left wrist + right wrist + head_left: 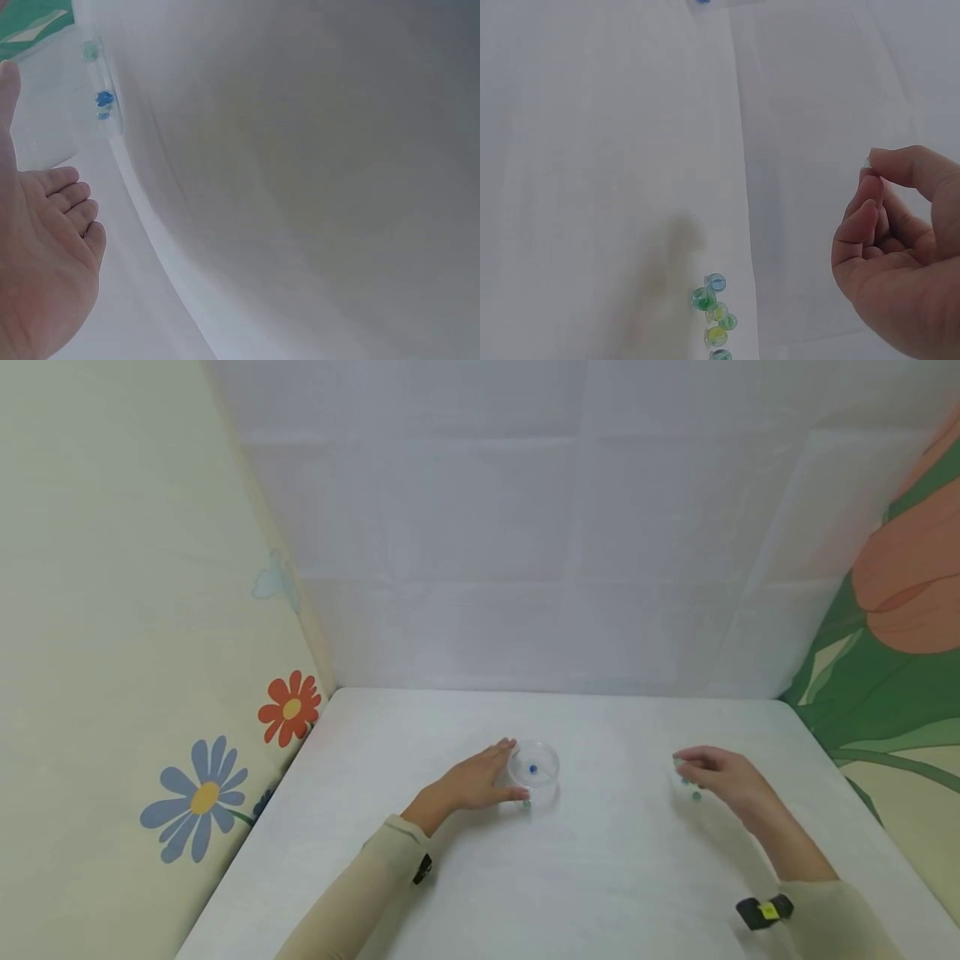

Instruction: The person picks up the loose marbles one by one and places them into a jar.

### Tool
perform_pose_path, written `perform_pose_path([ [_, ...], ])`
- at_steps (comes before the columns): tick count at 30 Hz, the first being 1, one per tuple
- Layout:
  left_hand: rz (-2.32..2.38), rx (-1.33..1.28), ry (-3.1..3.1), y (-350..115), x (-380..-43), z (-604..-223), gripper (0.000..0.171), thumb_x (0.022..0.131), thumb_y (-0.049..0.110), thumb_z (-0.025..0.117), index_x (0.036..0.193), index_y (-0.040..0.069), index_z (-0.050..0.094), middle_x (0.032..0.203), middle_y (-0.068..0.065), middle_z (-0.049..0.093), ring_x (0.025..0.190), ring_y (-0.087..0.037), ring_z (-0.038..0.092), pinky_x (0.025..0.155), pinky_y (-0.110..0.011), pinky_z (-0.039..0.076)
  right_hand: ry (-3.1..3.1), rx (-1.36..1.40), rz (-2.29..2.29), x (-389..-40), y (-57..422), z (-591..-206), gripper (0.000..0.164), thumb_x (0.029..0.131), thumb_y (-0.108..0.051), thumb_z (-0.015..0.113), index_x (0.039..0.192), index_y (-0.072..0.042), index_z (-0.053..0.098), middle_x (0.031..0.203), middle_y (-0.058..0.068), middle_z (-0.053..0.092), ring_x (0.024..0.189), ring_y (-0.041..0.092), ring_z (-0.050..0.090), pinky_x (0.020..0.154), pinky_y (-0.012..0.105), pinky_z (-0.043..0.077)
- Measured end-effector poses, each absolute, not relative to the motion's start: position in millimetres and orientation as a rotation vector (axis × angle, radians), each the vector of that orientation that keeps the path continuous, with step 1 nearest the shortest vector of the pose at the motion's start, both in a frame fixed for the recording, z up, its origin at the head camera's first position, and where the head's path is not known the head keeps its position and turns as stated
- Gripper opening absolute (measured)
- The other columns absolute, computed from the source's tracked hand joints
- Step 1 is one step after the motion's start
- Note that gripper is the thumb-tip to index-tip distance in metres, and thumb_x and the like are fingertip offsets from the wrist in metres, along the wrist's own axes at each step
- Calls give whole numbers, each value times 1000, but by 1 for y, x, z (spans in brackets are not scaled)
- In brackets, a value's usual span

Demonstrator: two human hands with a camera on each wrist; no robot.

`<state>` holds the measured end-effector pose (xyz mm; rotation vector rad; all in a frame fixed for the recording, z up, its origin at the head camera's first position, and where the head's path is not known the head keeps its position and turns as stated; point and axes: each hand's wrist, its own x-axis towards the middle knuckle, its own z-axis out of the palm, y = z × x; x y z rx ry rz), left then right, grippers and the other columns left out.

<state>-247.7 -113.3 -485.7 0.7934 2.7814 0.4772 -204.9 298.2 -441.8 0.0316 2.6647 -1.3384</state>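
Observation:
A clear round cup [546, 777] stands on the table with a blue marble [533, 769] in it. My left hand [476, 778] holds the cup from its left side, thumb at the near wall and fingers at the far wall. In the left wrist view, a blue marble [104, 98] and a green marble [90, 50] show low in the cup. Over to the right, my right hand [726, 777] pinches a small clear marble [867, 163] between thumb and forefinger, mostly hidden by the fingertips. Below it on the table lie several loose marbles [716, 335], green, yellow and blue.
The white-covered table [600, 877] runs back to a white cloth backdrop [480, 527]. Flower-patterned panels [204, 797] border the table on the left and right. Bare white cloth lies between the cup and the loose marbles.

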Motion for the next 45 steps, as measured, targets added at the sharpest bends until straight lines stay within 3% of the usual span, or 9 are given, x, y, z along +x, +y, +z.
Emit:
perform_pose_path([
  [6,455,785,2785,-113,-248,-486,105,89,78,50,163,11,18,170,-8,17,156,-22,16,125,-42,25,2673,6,-1333,-208,291,-442,49,102,-36,62,136,-2,59,130,20,63,113,31,59,94,45,53],
  [34,457,782,2786,-112,-248,-486,105,90,77,51,163,10,18,169,-8,17,156,-22,16,125,-42,24,2625,-31,-1402,-223,243,-439,38,98,-24,68,130,-4,64,123,16,68,107,28,62,94,49,52],
  [45,461,775,2789,-111,-248,-486,104,90,77,52,163,11,19,170,-8,16,156,-22,16,125,-43,25,2584,-89,-1403,-227,229,-436,37,98,-25,69,129,-6,65,125,15,67,116,32,62,97,49,52],
])
